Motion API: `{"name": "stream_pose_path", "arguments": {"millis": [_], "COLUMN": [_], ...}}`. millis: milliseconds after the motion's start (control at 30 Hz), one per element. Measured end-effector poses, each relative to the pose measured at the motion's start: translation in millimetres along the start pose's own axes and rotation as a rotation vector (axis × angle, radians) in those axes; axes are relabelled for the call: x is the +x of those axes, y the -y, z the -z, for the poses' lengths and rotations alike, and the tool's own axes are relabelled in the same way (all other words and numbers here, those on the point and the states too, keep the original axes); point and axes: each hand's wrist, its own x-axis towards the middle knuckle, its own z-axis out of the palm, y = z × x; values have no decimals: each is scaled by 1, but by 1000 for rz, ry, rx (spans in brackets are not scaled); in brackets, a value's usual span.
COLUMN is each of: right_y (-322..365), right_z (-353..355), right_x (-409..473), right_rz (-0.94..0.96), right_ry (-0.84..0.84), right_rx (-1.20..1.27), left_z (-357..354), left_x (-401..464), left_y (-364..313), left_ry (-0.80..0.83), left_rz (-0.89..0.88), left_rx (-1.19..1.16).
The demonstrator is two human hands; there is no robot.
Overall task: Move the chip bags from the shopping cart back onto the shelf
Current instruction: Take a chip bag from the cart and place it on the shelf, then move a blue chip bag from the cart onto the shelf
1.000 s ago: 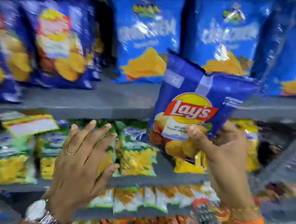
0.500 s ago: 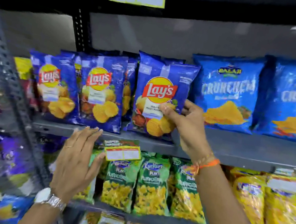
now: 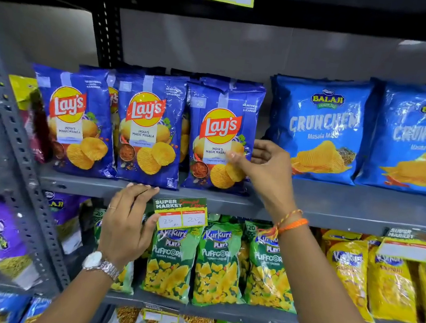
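Three blue Lay's Magic Masala bags stand upright in a row on the grey shelf [image 3: 336,207]. My right hand [image 3: 265,168] pinches the right edge of the rightmost Lay's bag [image 3: 219,124], thumb on its front and fingers curled behind its side; the bag's bottom rests on the shelf. The middle Lay's bag [image 3: 148,131] and the left Lay's bag [image 3: 73,121] stand beside it, with more bags behind them. My left hand [image 3: 127,226] is open and holds nothing, its fingertips touching the shelf's front edge below the middle bag. The shopping cart is out of view.
Blue Balaji Crunchem bags [image 3: 322,127] fill the shelf to the right. A price tag [image 3: 180,212] hangs on the shelf edge. Below stand green Kurkure Puffcorn bags [image 3: 217,265] and yellow bags [image 3: 385,287]. A perforated grey upright [image 3: 18,149] slants at the left.
My right hand carried the Lay's bag up to the shelf and stood it to the right of the other two. My left hand rose until its fingertips reached the shelf edge.
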Motion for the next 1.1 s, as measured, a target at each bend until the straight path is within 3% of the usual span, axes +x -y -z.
{"name": "stream_pose_path", "arguments": {"millis": [200, 467, 733, 900, 1100], "right_y": [1, 4, 9, -5, -72], "right_z": [-4, 3, 74, 156, 290], "right_x": [-2, -3, -28, -71, -156], "right_rz": [-8, -60, -56, -30, -180], "right_ry": [-28, 9, -105, -244, -569], "right_rx": [-113, -44, 70, 44, -9], "left_z": [-4, 2, 0, -38, -111], "left_x": [2, 5, 10, 3, -51], "left_y": [1, -6, -66, -165, -308], "left_ry": [-28, -4, -110, 47, 444], "left_rz": [16, 84, 48, -62, -129], "left_rx": [4, -74, -189, -431, -741]}}
